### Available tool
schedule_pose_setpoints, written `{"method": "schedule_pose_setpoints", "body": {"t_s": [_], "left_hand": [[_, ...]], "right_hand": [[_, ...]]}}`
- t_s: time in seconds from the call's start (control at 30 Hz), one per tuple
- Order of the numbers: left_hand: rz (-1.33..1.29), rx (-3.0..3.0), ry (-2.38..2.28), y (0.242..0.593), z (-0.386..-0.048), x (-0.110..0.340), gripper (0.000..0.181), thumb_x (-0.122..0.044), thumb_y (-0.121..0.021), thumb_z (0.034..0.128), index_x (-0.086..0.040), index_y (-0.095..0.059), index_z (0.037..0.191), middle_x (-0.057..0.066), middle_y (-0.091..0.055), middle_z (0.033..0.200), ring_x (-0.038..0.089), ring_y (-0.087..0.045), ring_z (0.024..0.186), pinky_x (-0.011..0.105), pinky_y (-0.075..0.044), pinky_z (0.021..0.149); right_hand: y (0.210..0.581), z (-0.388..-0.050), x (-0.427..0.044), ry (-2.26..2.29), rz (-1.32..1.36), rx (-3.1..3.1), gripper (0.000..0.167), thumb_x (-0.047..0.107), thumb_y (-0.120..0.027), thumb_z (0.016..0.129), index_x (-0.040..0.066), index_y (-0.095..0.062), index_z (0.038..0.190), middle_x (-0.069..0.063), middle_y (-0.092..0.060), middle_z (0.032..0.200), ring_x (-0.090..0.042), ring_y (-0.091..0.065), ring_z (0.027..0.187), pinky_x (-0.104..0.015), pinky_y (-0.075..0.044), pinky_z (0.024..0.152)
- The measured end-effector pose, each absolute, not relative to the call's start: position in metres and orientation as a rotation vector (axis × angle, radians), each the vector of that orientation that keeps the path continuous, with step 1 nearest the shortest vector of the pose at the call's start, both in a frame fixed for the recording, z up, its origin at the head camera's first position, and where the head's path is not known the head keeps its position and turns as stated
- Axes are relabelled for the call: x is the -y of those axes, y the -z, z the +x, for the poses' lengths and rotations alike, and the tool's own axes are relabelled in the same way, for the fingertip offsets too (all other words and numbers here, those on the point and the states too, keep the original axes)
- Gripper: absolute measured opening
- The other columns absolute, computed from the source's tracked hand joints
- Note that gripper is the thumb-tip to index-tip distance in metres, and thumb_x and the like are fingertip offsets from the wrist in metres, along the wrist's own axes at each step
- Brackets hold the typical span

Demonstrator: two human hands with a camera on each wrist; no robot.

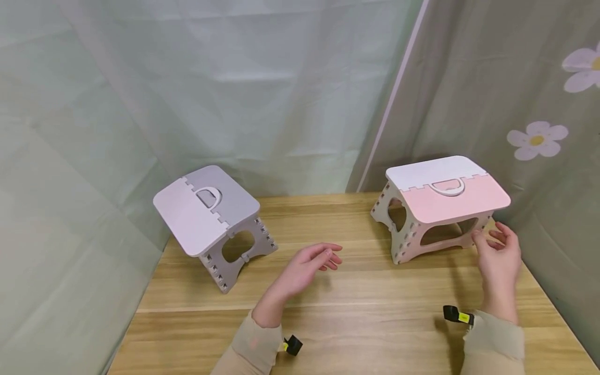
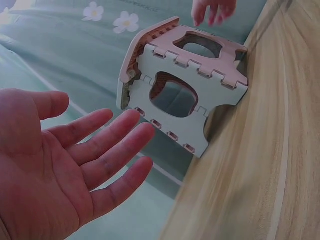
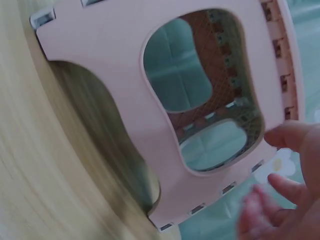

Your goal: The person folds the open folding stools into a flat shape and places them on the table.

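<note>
The head view looks forward and down from above the surface point(image 1: 356, 333), grey stool point(image 1: 229, 211) at nine o'clock, pink stool point(image 1: 454, 205) at three. Both wrist views lie rolled and share that pink stool: the left farther back, surface toward four o'clock; the right close, surface toward eight.

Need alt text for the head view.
A person's right grip is beside a pink-and-white stool on a wood-grain surface; the empty left grip hovers left of that stool. A gray-and-white stool stands farther left, with pale curtains behind.
</note>
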State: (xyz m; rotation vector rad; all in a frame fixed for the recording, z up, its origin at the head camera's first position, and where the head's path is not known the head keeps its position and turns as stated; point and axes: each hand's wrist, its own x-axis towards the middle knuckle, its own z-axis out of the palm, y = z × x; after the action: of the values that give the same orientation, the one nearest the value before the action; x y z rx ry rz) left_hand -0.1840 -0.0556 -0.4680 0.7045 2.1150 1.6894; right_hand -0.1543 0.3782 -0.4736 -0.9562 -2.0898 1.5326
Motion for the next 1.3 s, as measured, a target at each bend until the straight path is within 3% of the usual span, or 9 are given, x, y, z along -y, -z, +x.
{"method": "schedule_pose_setpoints", "body": {"t_s": [0.07,0.13,0.23,0.3,0.4,0.67,1.0,1.2,1.3], "left_hand": [[0.705,-2.116,-1.688,0.468,-0.184,0.056,0.039,-0.030,-0.046,0.1167,-0.007,-0.065,0.143,0.010,-0.074,0.120,0.025,-0.073,0.109,0.055,-0.053,0.102],[0.703,-2.117,-1.690,0.467,-0.184,0.057,0.039,-0.030,-0.047,0.1166,-0.008,-0.065,0.143,0.009,-0.074,0.119,0.024,-0.073,0.109,0.054,-0.054,0.102],[0.699,-2.118,-1.698,0.467,-0.184,0.057,0.039,-0.030,-0.047,0.1164,-0.008,-0.065,0.143,0.009,-0.075,0.119,0.023,-0.073,0.108,0.055,-0.054,0.101],[0.702,-2.114,-1.704,0.467,-0.184,0.057,0.039,-0.030,-0.047,0.1164,-0.007,-0.065,0.143,0.010,-0.075,0.119,0.024,-0.073,0.108,0.056,-0.054,0.101],[0.704,-2.108,-1.706,0.467,-0.184,0.057,0.039,-0.030,-0.048,0.1164,-0.006,-0.065,0.143,0.011,-0.075,0.119,0.024,-0.073,0.108,0.057,-0.053,0.102],[0.692,-2.123,-1.708,0.467,-0.186,0.058,0.041,-0.031,-0.046,0.1166,-0.006,-0.065,0.143,0.010,-0.075,0.120,0.024,-0.073,0.109,0.055,-0.053,0.102],[0.643,-2.154,-1.692,0.470,-0.186,0.058,0.041,-0.032,-0.048,0.1161,-0.008,-0.062,0.146,0.012,-0.073,0.126,0.026,-0.071,0.114,0.049,-0.054,0.102],[0.601,-2.211,-1.659,0.472,-0.187,0.057,0.043,-0.031,-0.055,0.1137,-0.011,-0.058,0.152,0.010,-0.069,0.134,0.022,-0.065,0.118,0.041,-0.054,0.100],[0.609,-2.223,-1.645,0.472,-0.188,0.057,0.043,-0.031,-0.056,0.1135,-0.012,-0.057,0.152,0.008,-0.069,0.134,0.020,-0.065,0.116,0.038,-0.054,0.096]], "right_hand": [[0.475,-0.160,-0.381,-1.597,-0.910,2.157,0.078,0.040,-0.064,0.105,0.028,-0.025,0.171,-0.003,-0.033,0.171,-0.023,-0.038,0.149,-0.033,-0.043,0.112],[0.477,-0.166,-0.382,-1.680,-0.850,2.189,0.083,0.039,-0.059,0.107,0.028,-0.010,0.174,-0.001,-0.012,0.179,-0.027,-0.018,0.161,-0.044,-0.032,0.124],[0.481,-0.172,-0.382,-1.751,-0.816,2.172,0.081,0.037,-0.054,0.109,0.032,-0.005,0.173,0.003,-0.005,0.180,-0.028,-0.013,0.162,-0.040,-0.040,0.119],[0.483,-0.175,-0.381,-1.750,-0.824,2.157,0.079,0.036,-0.053,0.110,0.034,-0.005,0.173,0.001,-0.008,0.180,-0.027,-0.019,0.160,-0.026,-0.050,0.102],[0.487,-0.175,-0.381,-1.654,-0.865,2.158,0.078,0.037,-0.054,0.109,0.035,-0.011,0.173,-0.006,-0.018,0.176,-0.028,-0.029,0.153,-0.012,-0.045,0.079],[0.492,-0.177,-0.376,-1.601,-0.875,2.093,0.060,0.029,-0.068,0.104,0.018,-0.051,0.160,-0.003,-0.048,0.146,-0.016,-0.049,0.128,-0.012,-0.045,0.085],[0.485,-0.170,-0.369,-1.557,-0.672,2.382,0.059,0.031,-0.077,0.100,0.003,-0.048,0.143,-0.018,-0.051,0.147,-0.024,-0.054,0.123,-0.010,-0.048,0.075],[0.485,-0.170,-0.366,-1.527,-0.323,2.557,0.075,0.027,-0.076,0.102,-0.005,-0.036,0.155,-0.027,-0.047,0.150,-0.021,-0.054,0.119,-0.010,-0.049,0.078],[0.483,-0.171,-0.364,-1.507,-0.254,2.602,0.074,0.031,-0.075,0.103,-0.001,-0.039,0.159,-0.027,-0.049,0.151,-0.030,-0.055,0.123,-0.012,-0.051,0.077]]}}
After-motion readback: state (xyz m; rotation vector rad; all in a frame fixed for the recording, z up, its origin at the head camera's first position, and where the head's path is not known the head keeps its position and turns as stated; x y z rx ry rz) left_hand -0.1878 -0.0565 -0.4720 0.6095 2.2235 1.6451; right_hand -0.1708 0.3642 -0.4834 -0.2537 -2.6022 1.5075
